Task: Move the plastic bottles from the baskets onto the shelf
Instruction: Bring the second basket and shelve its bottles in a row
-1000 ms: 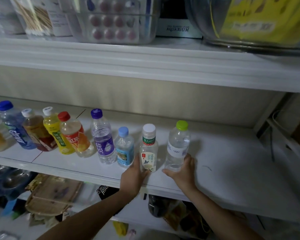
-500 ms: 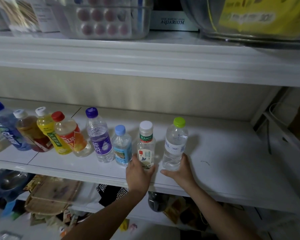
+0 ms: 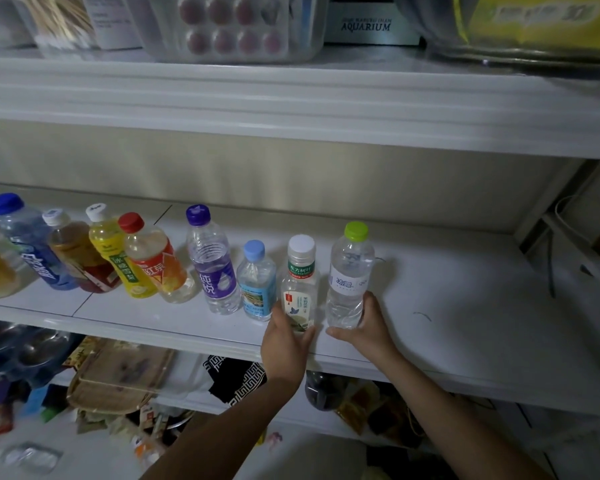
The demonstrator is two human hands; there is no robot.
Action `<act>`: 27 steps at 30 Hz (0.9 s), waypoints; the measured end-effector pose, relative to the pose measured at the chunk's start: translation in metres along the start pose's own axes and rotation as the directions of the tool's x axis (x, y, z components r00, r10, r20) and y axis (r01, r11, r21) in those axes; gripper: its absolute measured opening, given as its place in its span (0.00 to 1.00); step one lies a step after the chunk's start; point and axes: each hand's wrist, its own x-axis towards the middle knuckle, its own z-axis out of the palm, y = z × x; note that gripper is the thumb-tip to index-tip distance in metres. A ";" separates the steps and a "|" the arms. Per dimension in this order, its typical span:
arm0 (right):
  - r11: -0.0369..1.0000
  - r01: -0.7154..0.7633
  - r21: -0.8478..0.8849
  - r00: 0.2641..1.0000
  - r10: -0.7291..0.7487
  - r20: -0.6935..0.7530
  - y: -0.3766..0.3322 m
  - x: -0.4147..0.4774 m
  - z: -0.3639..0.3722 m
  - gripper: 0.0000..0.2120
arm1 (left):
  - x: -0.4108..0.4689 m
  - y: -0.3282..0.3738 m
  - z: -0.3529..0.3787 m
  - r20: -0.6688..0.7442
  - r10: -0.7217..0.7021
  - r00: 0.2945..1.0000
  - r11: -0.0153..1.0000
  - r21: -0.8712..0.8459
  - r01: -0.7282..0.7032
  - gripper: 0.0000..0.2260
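Several plastic bottles stand in a row on the white shelf. My left hand grips the base of the white-capped bottle with the green label. My right hand grips the bottom of the clear green-capped bottle, thumb in front and fingers behind it. Both bottles stand upright on the shelf. To their left are a small blue-capped bottle, a purple-capped bottle, a red-capped bottle and more. No basket is in view.
The shelf stretches bare to the right of the green-capped bottle up to a white upright. Above, an upper shelf carries clear containers. Below, a lower shelf holds a woven tray and assorted clutter.
Both hands stay on the same two bottles. My left hand has closed further round the white-capped bottle's base. The view has shifted slightly.
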 end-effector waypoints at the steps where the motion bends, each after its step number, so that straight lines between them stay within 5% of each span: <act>1: 0.997 0.013 -0.072 0.997 -0.018 -0.069 0.000 -0.001 0.005 0.36 | 0.001 0.000 -0.001 0.007 -0.009 1.000 1.000 0.006 0.009 0.30; 3: 0.992 0.011 -0.126 0.989 -0.029 -0.144 0.003 -0.001 0.009 0.36 | 0.001 0.000 -0.002 0.016 -0.021 1.000 1.000 0.021 0.020 0.30; 7: 0.996 -0.016 -0.084 0.999 0.012 -0.051 0.005 0.000 0.001 0.29 | 0.001 -0.001 -0.002 0.024 -0.027 0.999 0.999 0.044 0.026 0.30; 17: 0.995 -0.078 0.067 0.996 0.074 0.056 0.001 -0.001 0.001 0.30 | 0.004 -0.002 -0.004 0.049 -0.017 0.999 0.995 0.104 0.012 0.31; 27: 0.994 -0.104 0.033 0.991 0.101 0.083 -0.001 -0.003 -0.002 0.28 | 0.002 0.001 -0.008 0.088 -0.023 0.996 0.990 0.138 0.010 0.28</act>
